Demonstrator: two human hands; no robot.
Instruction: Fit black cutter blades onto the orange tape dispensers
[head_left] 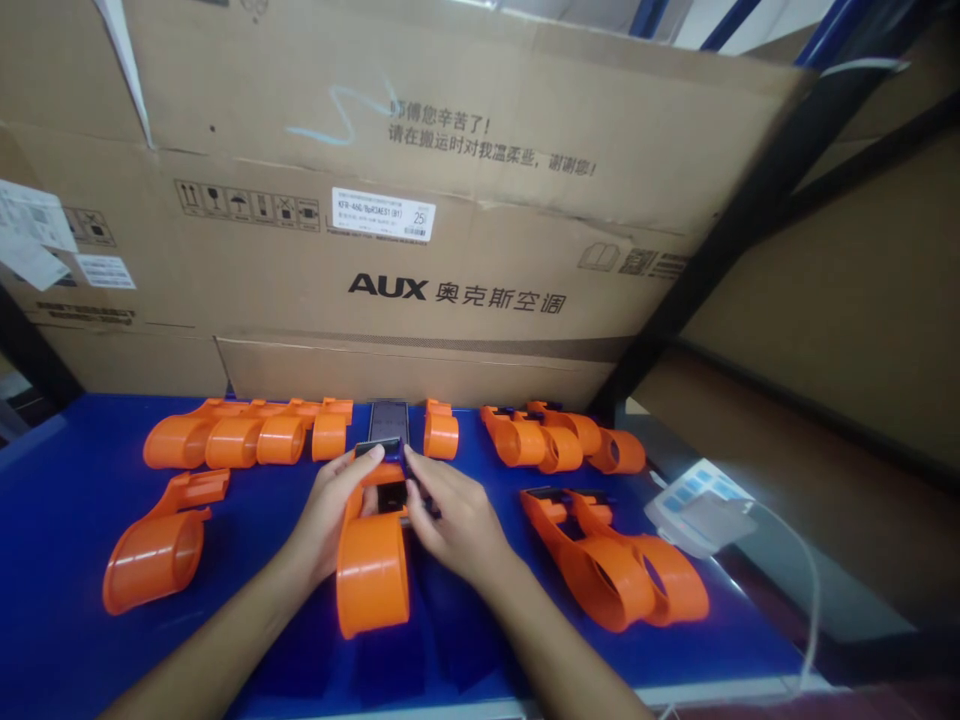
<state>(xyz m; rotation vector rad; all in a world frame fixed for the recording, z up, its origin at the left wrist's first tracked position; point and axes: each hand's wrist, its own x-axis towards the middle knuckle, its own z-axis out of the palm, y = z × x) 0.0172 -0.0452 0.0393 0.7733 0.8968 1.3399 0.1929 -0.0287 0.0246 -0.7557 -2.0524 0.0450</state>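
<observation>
Between my hands is an orange plastic part with a wide ring (373, 575) at its near end and a dark piece at its far end. My left hand (324, 515) grips its left side, the thumb lying on the dark piece. My right hand (461, 515) closes on the right side, fingers bent against the dark piece and frame. What the right fingertips pinch is partly hidden. Just beyond stands a grey, dark-faced rectangular item (389, 420). A similar orange ringed part (154, 560) lies alone at left. Two more with dark pieces (611, 580) lie at right.
Several orange ringed parts (281, 438) line the back left of the blue tabletop (255, 640), and others (521, 442) the back right. A large cardboard sheet (480, 220) rises behind. A white-and-blue object (701, 510) with a pale cable sits at the right edge, near a black post (675, 300).
</observation>
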